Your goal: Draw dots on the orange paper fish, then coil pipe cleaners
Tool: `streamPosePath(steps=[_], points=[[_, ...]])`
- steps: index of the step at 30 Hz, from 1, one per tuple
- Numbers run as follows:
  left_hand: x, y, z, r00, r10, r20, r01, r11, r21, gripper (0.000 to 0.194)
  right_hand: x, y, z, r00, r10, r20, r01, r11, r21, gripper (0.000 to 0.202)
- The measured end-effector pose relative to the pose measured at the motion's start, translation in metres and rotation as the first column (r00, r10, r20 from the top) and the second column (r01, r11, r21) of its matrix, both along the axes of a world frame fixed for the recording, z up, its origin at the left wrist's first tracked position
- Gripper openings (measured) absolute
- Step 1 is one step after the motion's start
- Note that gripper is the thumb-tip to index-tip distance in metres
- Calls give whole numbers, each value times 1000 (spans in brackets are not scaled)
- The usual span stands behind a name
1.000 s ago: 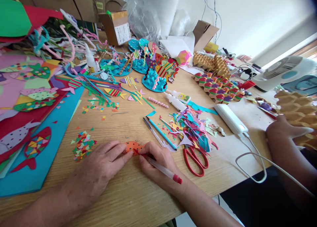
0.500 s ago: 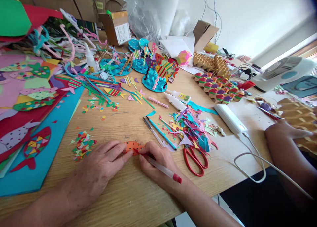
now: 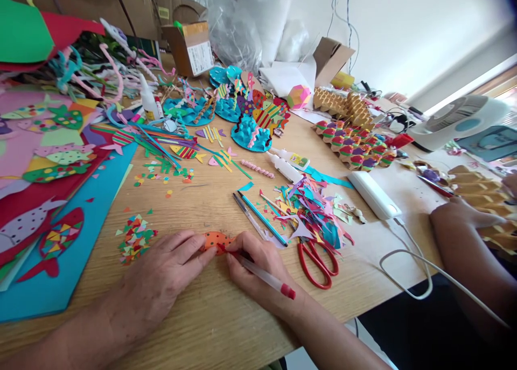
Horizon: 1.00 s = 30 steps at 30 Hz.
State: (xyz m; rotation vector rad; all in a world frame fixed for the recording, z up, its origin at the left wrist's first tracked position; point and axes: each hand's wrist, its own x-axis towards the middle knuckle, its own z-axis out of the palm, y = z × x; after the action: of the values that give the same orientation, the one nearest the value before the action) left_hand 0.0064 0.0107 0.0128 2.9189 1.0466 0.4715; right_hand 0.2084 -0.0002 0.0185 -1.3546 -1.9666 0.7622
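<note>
An orange paper piece with dark dots (image 3: 212, 239) lies on the wooden table between my hands. My left hand (image 3: 173, 267) rests flat with its fingertips on the left end of the piece. Pinched in my right hand (image 3: 258, 267) is a pen with a clear barrel and red end cap (image 3: 278, 285), its tip hidden near a red mark on the orange piece. Left of my left hand sits a pile of small coloured paper bits (image 3: 136, 238). Red-handled scissors (image 3: 319, 265) lie right of my right hand.
Paper scraps (image 3: 319, 208), a blue pen (image 3: 264, 219), glue bottles (image 3: 286, 168) and a white power bank (image 3: 374, 195) with a cable lie beyond my right hand. Blue card (image 3: 97, 208) with paper fish is at left. Another person's hand (image 3: 464, 216) is by egg-carton pieces (image 3: 480, 189) at right.
The view has shifted very slightly. At the far right edge, part of the other person's second hand now shows by the egg carton. My hands hold nearly the same pose.
</note>
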Motion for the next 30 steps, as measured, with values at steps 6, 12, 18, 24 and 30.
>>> streamPosePath(steps=[6,12,18,24,30], points=[[2,-2,1,1000,23,2,-22,999,-23,52,-1,0,0,1000,-24,-11,24,1000,6,6],[-1,1,5,1000,-17,3,17,1000,-14,50,0,-1,-2,1000,-21,-6,21,1000,0,6],[0,-2,2,1000,18,1,-18,1000,-24,52,0,-1,-3,1000,-11,1,11,1000,-1,6],[-1,-1,0,1000,-11,6,11,1000,-5,52,-1,0,0,1000,-12,-6,12,1000,0,6],[-3,2,3,999,-31,-19,31,999,-23,51,0,0,0,1000,-21,-21,21,1000,11,6]])
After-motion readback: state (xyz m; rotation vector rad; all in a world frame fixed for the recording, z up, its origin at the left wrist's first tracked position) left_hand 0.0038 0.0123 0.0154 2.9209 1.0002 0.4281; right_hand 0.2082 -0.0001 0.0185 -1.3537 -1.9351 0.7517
